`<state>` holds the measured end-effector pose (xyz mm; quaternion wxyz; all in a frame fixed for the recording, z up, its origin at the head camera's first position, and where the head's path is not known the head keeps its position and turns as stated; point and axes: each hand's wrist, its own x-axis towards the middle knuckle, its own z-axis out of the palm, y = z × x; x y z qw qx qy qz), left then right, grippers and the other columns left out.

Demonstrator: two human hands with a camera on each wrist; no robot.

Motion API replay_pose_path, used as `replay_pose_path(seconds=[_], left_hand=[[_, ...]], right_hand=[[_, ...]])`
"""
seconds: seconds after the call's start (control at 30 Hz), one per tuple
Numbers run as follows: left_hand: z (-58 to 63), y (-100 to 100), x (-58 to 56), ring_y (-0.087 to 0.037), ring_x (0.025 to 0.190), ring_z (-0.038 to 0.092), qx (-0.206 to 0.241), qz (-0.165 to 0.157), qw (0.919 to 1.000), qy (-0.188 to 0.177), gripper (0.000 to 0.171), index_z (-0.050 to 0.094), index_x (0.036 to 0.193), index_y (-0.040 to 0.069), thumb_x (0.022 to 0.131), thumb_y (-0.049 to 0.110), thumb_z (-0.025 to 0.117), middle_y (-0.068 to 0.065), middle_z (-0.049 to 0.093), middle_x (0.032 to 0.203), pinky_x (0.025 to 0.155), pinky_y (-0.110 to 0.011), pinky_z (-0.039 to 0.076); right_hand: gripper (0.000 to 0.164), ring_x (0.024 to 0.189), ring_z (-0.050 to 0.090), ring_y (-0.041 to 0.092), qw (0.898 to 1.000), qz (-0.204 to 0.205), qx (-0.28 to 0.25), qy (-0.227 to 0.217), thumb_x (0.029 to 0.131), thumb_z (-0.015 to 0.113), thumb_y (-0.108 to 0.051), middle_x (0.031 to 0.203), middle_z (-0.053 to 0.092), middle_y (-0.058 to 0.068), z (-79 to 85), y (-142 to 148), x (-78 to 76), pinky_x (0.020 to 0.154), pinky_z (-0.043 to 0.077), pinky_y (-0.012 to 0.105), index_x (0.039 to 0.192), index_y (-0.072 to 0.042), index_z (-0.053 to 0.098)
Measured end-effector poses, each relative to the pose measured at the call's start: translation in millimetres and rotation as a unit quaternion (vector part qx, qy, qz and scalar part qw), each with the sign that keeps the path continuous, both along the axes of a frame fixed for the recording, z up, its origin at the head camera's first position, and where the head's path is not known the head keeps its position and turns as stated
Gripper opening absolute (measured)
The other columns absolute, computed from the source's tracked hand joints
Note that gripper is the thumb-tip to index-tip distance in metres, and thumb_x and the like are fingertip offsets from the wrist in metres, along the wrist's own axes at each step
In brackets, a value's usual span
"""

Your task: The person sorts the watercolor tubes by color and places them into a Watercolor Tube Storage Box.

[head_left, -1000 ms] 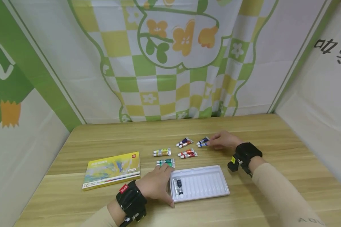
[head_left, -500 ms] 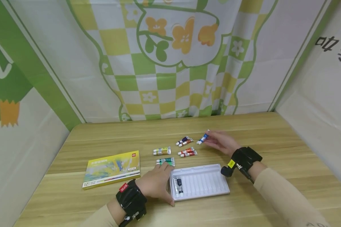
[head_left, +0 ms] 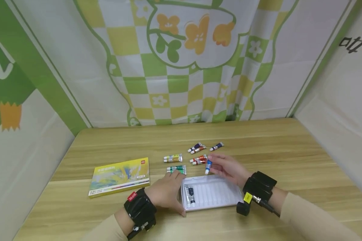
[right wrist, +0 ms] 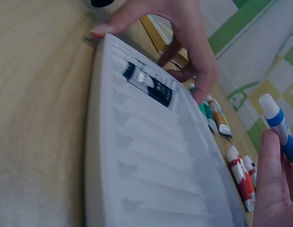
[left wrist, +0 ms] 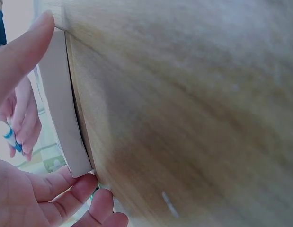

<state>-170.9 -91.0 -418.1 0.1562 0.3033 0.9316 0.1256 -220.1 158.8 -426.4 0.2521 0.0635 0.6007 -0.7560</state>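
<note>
For doing this step well, I think the blue paint tube should go down flat, cap toward the near side, in the bare groove just right of the black paint tube, with the left hand gripping the white tray by its left end. The right hand pinches the blue paint tube between thumb and fingers, at the hand's left side, near the tray's far edge.

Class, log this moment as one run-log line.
left hand: grips white tray | right hand: holds blue tube | tray's left end: two tubes | yellow box: left of tray
</note>
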Motion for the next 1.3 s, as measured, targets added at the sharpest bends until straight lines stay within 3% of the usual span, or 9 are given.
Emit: replay_pose_path(seconds=[0.13,0.3,0.53,0.73,1.07,1.17,1.3], left_hand=[[0.7,1,-0.5,-0.028,0.118,0.044,-0.003,0.003,1.0,0.0,0.113,0.038,0.139,0.003,0.052,0.061,0.081,-0.011,0.044,0.133,0.099,-0.041,0.045],[1.6,1,0.1,-0.027,0.117,0.045,-0.005,0.007,1.0,-0.003,0.113,0.038,0.139,0.004,0.052,0.06,0.082,-0.01,0.044,0.133,0.099,-0.04,0.045],[1.0,3,0.0,-0.028,0.119,0.044,-0.005,0.009,0.9999,-0.009,0.113,0.038,0.139,0.003,0.051,0.06,0.082,-0.011,0.044,0.133,0.099,-0.041,0.045],[0.9,3,-0.1,-0.028,0.119,0.045,-0.005,0.008,0.9999,-0.006,0.114,0.038,0.139,0.004,0.051,0.06,0.082,-0.01,0.044,0.133,0.099,-0.041,0.045],[0.5,2,0.1,-0.027,0.116,0.046,-0.005,0.003,1.0,0.002,0.114,0.039,0.139,0.003,0.051,0.061,0.082,-0.01,0.044,0.132,0.097,-0.04,0.046],[1.2,2,0.4,-0.028,0.115,0.046,-0.004,0.007,1.0,-0.001,0.114,0.039,0.139,0.003,0.051,0.06,0.082,-0.011,0.044,0.132,0.097,-0.04,0.046],[1.6,2,0.5,-0.027,0.116,0.046,-0.005,0.011,0.9999,-0.005,0.114,0.038,0.139,0.004,0.051,0.06,0.082,-0.01,0.044,0.132,0.097,-0.04,0.046]], right_hand=[[0.048,0.087,0.067,0.012,1.0,0.014,0.004,0.002,0.093,0.057,-0.02,0.104,0.067,0.009,0.1,-6,14.4,0.081,0.055,0.024,0.132,0.005,0.044],[0.042,0.089,0.067,0.015,0.999,0.045,-0.006,0.013,0.093,0.056,-0.02,0.107,0.067,0.012,-1.4,-11,27.5,0.084,0.054,0.029,0.127,0.004,0.049],[0.04,0.081,0.064,0.015,0.996,0.048,0.076,0.028,0.09,0.062,-0.019,0.1,0.064,0.009,-10.3,-23,42.4,0.077,0.057,0.03,0.121,0.005,0.055],[0.033,0.081,0.065,0.015,0.989,0.057,0.121,0.057,0.088,0.064,-0.016,0.103,0.065,0.012,-11.5,-29,49.3,0.076,0.057,0.031,0.114,0.003,0.06],[0.027,0.076,0.065,0.015,0.983,0.078,0.138,0.098,0.089,0.062,-0.01,0.099,0.067,0.012,-11.1,-37,50.7,0.074,0.058,0.033,0.111,0.005,0.061],[0.023,0.074,0.065,0.014,0.975,0.085,0.162,0.124,0.088,0.063,-0.011,0.096,0.067,0.011,-13.9,-40,49.4,0.071,0.058,0.032,0.107,0.002,0.063],[0.016,0.079,0.063,0.012,0.954,0.095,0.221,0.179,0.088,0.063,-0.013,0.098,0.067,0.007,-18.1,-42,46.8,0.068,0.057,0.027,0.101,-0.004,0.068]])
